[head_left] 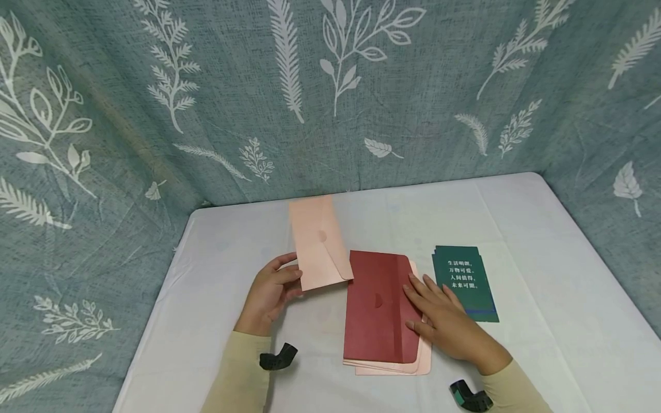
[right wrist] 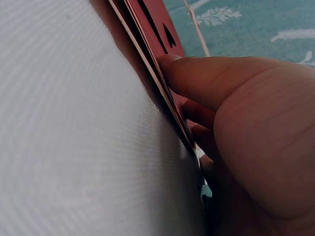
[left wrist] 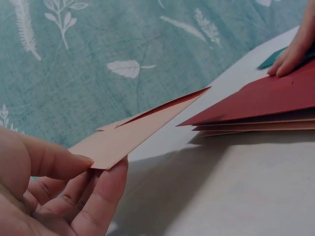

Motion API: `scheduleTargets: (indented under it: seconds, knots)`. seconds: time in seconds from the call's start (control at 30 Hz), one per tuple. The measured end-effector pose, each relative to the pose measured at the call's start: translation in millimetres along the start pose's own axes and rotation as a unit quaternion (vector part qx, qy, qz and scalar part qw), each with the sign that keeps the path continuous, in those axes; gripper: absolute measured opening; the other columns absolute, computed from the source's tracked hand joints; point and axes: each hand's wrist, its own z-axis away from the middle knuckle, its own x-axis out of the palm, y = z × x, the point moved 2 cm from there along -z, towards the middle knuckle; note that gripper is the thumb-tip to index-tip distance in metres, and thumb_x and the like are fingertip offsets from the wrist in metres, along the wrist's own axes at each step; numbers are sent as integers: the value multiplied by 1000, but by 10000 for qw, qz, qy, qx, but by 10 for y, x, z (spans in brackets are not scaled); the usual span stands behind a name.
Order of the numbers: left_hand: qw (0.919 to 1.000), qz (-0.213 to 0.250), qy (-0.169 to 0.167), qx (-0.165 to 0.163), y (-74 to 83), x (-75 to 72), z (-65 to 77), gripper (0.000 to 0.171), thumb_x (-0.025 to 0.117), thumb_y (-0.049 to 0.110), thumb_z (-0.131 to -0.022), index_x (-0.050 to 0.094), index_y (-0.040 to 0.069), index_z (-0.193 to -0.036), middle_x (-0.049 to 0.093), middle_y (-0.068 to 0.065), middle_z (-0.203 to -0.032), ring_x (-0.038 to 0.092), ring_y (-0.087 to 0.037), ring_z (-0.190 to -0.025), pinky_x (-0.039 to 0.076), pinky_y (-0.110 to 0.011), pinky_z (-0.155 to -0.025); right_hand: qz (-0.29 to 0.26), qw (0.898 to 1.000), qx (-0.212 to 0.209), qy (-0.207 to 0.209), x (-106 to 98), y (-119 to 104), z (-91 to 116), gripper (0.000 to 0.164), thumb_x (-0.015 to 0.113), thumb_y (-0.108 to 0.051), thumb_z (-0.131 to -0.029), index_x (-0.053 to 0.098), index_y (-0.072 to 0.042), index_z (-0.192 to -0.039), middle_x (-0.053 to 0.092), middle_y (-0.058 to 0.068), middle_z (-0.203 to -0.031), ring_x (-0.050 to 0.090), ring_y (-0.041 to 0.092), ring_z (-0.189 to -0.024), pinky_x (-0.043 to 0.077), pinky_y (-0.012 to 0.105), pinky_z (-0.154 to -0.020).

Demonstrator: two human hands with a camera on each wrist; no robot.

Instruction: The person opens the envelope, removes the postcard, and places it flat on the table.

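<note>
My left hand (head_left: 271, 289) pinches a pale pink envelope (head_left: 317, 252) by its near left corner, thumb on top and fingers beneath. In the left wrist view the envelope (left wrist: 133, 128) is held up at a slant, its flap edge showing a red inside. A dark red envelope (head_left: 374, 327) with a round tab tops a stack, and pink envelopes (head_left: 425, 361) peek out under it at the right and near edges. Over the stack's right edge lies my right hand (head_left: 446, 318), fingers extended and fingertips on the red envelope. The right wrist view shows the thumb against the red envelope (right wrist: 170, 29).
Dark green cards (head_left: 467, 298) with white writing lie in a small pile right of the stack, close by the right fingers. A white cloth covers the table (head_left: 537, 355). Blue-green leaf-patterned curtains (head_left: 310, 143) hang behind it and at both sides.
</note>
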Motion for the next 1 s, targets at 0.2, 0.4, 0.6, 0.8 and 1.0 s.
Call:
scheduleTargets:
  seconds: [0.2, 0.4, 0.6, 0.8, 1.0]
  knots:
    - [9997, -14, -228, -36, -37, 101, 16, 50, 61, -12, -98, 51, -6, -147, 75, -12, -110, 73, -21, -85, 61, -30, -64, -2, 10000, -10, 26, -4, 1, 4, 72, 71, -35, -107, 43, -3, -166, 26, 13, -177, 14, 42, -163, 3, 67, -124]
    - [9978, -61, -659, -78, -72, 218, 59, 45, 62, -11, -96, 51, -6, -139, 73, -10, -102, 73, -20, -76, 60, -31, -62, -2, 9999, -99, 114, 1, 2, 10, 72, 71, -33, -107, 44, -2, -165, 28, 15, -176, 16, 44, -162, 5, 68, -123]
    - [9944, -88, -1036, -194, -118, 300, 99, 42, 61, -11, -96, 50, -4, -136, 72, -9, -100, 72, -22, -79, 60, -31, -63, -28, 9999, -100, 132, 0, 1, 12, 72, 71, -33, -107, 44, -2, -165, 28, 15, -176, 16, 44, -162, 5, 68, -123]
    - [9908, -195, -1305, -314, -181, 372, 129, 41, 61, -10, -97, 48, -4, -135, 71, -9, -102, 72, -22, -82, 61, -32, -64, -3, 9999, -48, 95, -2, -3, 11, 72, 71, -34, -107, 44, -2, -165, 27, 14, -177, 15, 43, -163, 4, 67, -124]
    - [9874, -229, -1510, -416, -239, 437, 178, 41, 62, -10, -97, 47, -4, -135, 71, -9, -103, 73, -23, -83, 62, -33, -66, 26, 10000, -40, 73, -4, 2, 6, 72, 71, -34, -107, 44, -3, -166, 27, 13, -177, 15, 42, -163, 4, 67, -124]
